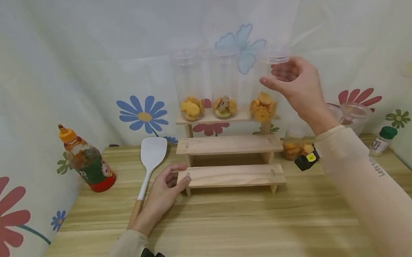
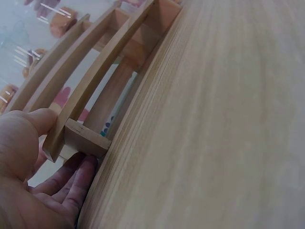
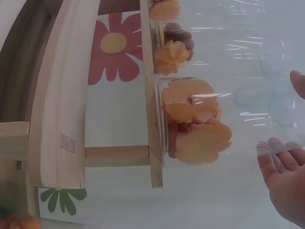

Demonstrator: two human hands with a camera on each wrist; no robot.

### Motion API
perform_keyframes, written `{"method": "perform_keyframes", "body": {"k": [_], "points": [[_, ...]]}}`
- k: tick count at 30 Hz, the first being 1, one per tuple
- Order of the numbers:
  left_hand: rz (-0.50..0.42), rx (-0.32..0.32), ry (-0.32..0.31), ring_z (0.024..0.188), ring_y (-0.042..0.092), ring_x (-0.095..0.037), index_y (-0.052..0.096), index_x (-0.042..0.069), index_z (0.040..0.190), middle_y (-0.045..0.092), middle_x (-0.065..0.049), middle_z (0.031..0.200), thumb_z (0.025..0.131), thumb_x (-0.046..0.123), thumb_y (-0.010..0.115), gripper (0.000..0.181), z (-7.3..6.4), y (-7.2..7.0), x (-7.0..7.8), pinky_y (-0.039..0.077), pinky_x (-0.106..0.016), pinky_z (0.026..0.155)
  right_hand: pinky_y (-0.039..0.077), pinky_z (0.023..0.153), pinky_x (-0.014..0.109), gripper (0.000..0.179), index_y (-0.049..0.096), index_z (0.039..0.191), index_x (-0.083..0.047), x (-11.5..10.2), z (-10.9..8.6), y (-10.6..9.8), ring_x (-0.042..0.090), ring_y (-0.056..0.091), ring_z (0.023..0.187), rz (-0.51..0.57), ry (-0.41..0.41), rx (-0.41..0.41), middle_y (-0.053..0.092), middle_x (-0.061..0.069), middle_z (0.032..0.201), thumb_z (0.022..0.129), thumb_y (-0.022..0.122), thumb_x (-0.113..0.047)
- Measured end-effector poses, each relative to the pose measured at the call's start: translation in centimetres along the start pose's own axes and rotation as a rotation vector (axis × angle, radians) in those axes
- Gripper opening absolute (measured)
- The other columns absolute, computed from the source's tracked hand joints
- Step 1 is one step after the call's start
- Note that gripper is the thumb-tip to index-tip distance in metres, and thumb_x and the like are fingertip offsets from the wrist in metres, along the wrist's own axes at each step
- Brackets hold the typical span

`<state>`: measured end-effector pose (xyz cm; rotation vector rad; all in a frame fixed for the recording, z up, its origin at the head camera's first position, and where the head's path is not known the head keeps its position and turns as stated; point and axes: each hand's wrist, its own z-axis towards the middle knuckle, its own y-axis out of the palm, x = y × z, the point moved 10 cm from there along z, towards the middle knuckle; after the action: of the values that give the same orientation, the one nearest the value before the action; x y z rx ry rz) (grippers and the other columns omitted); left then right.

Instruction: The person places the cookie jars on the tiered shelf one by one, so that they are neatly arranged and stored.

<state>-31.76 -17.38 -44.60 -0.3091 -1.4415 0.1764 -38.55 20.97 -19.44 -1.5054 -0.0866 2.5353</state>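
Note:
A three-tier wooden display rack (image 1: 228,143) stands on the table. My left hand (image 1: 165,191) grips the left end of its lowest tier, the thumb by the shelf edge and the fingers beside the leg (image 2: 86,138). At the right end of the top tier, my right hand (image 1: 298,88) holds a clear plastic jar (image 1: 263,106) near its upper part, thumb and fingers on opposite sides. Orange cookies (image 3: 202,143) lie in its bottom; its base is right at the shelf. Two similar cookie jars, one left (image 1: 191,107) and one in the middle (image 1: 225,106), stand upright on that tier.
A white spatula (image 1: 154,151) lies left of the rack, its handle partly behind my left hand. Further left stands a sauce bottle (image 1: 89,163). Behind my right forearm are a short cookie jar (image 1: 293,146), clear containers (image 1: 355,113) and a green-capped shaker (image 1: 383,141).

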Motion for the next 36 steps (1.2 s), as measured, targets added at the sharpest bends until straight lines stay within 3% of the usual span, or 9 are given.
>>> {"method": "perform_keyframes", "body": {"k": [9,17,36], "points": [[0.012,0.003,0.003,0.122,0.072,-0.029,0.068,0.018,0.146,0.075,-0.015,0.137,0.107,0.032,0.08,0.044,0.1,-0.1,-0.1,0.056,-0.027,0.093,0.052,0.115,0.032,0.069,0.062,0.151,-0.007,1.3,0.4,0.3,0.029,0.064,0.135,-0.088,0.034,-0.003,0.067,0.013,0.146,0.094,0.094,-0.029],[0.019,0.003,0.028,0.118,0.073,-0.028,0.066,0.015,0.147,0.075,-0.017,0.135,0.108,0.028,0.078,0.042,0.3,-0.3,0.3,0.056,-0.028,0.092,0.046,0.122,0.034,0.083,0.053,0.163,-0.012,2.3,0.2,0.8,0.025,0.06,0.144,-0.156,0.082,-0.01,0.063,0.009,0.156,0.095,0.091,-0.04],[0.019,-0.001,0.021,0.119,0.073,-0.028,0.066,0.015,0.146,0.075,-0.017,0.134,0.108,0.03,0.078,0.042,0.1,0.0,0.0,0.056,-0.027,0.092,0.043,0.125,0.039,0.085,0.047,0.167,-0.009,4.4,-0.8,1.1,0.026,0.057,0.149,-0.211,0.114,-0.03,0.058,0.011,0.163,0.098,0.088,-0.039]]}}
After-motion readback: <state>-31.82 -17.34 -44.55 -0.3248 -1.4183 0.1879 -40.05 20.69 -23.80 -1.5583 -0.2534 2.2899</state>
